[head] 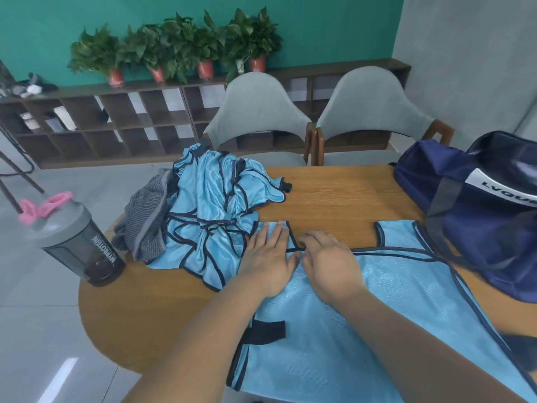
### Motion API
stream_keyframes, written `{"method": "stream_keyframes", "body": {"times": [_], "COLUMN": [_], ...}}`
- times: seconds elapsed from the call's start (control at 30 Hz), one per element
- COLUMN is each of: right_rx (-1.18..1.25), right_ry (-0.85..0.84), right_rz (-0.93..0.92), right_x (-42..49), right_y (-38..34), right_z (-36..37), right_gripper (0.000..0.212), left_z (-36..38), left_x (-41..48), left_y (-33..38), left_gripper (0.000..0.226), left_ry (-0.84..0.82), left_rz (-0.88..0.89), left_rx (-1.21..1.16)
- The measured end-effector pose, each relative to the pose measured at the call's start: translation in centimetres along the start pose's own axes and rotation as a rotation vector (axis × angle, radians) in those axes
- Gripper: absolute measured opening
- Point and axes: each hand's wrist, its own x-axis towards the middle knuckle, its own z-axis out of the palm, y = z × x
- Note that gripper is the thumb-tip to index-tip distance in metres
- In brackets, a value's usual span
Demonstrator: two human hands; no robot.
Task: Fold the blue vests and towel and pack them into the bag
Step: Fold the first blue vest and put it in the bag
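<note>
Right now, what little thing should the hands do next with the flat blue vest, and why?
Probably fold one side across. The vest lies spread flat, left hand and right hand at its neckline; it is not folded yet.

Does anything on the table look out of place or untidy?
The bottle stands right at the table edge, where a nudge might topple it. The towel and vests beside it lie in a crumpled heap, not yet folded.
</note>
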Motion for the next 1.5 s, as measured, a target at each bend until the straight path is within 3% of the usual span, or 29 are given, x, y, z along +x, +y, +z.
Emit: {"method": "stream_keyframes", "body": {"times": [0.1, 0.17, 0.27, 0.33, 0.43, 0.57, 0.7, 0.77, 0.83, 0.9, 1.03, 1.17, 1.3, 1.43, 1.5], "right_rx": [-0.032, -0.032, -0.153, -0.284, -0.280, -0.231, -0.132, -0.137, -0.217, -0.287, -0.347, -0.334, -0.092, 0.014, 0.019], "right_ry": [0.168, 0.228, 0.130, -0.057, -0.300, -0.345, -0.227, -0.112, -0.098, -0.169, -0.285, -0.207, -0.117, -0.216, -0.192], "right_rz": [0.038, 0.196, 0.525, 0.609, 0.514, 0.485, 0.418, 0.353, 0.316, 0.338, 0.355, 0.337, 0.336, 0.361, 0.372], "right_x": [-0.1, 0.0, 0.2, -0.2, -1.4, -2.4, -2.9, -3.5, -4.2, -4.6, -5.0, -5.4, -5.8, -6.4, -6.5], "right_y": [0.2, 1.8, 5.6, 8.5, 11.3, 11.5, 11.5, 12.1, 12.9, 13.5, 13.8, 14.1, 14.4, 14.8, 15.2], "right_z": [-0.7, -2.0, -4.9, -5.5, -5.0, -4.9, -6.1, -7.7, -9.1, -10.3, -11.1, -11.6, -12.5, -13.7, -13.8], "right_gripper": [0.041, 0.036, 0.043, 0.050, 0.073, 0.079, 0.058, 0.041, 0.024, 0.016, 0.028, 0.014, 0.005, 0.035, 0.037], "left_z": [0.0, 0.2, 0.2, 0.1, 0.0, -0.2, -0.3, -0.4, -0.8, -1.7, -3.2, -3.7, -3.8, -3.8, -3.8], "left_x": [0.0, -0.1, -0.3, -0.3, -0.3, -0.3, -1.5, -1.9, -2.1, -2.3, -2.2, -2.4, -2.7, -3.1, -3.2], "left_y": [0.0, 0.0, 0.3, 0.4, 0.4, 0.4, 0.3, 0.2, 0.1, 0.1, -0.3, -1.0, -1.9, -2.1, -2.2], "left_gripper": [0.078, 0.077, 0.076, 0.077, 0.077, 0.078, 0.078, 0.060, 0.043, 0.039, 0.042, 0.035, 0.018, 0.018, 0.023], "left_ry": [0.004, 0.055, 0.126, 0.107, 0.056, 0.018, 0.238, 0.331, 0.359, 0.339, 0.222, 0.143, 0.159, 0.154, 0.141], "left_rz": [-0.010, 0.012, 0.045, 0.039, 0.035, 0.031, 0.072, 0.105, 0.109, 0.095, 0.077, 0.031, 0.008, -0.006, -0.019], "left_rx": [0.015, 0.036, 0.103, 0.077, 0.040, 0.042, 0.023, 0.073, 0.085, 0.080, 0.049, -0.002, -0.044, -0.048, -0.049]}}
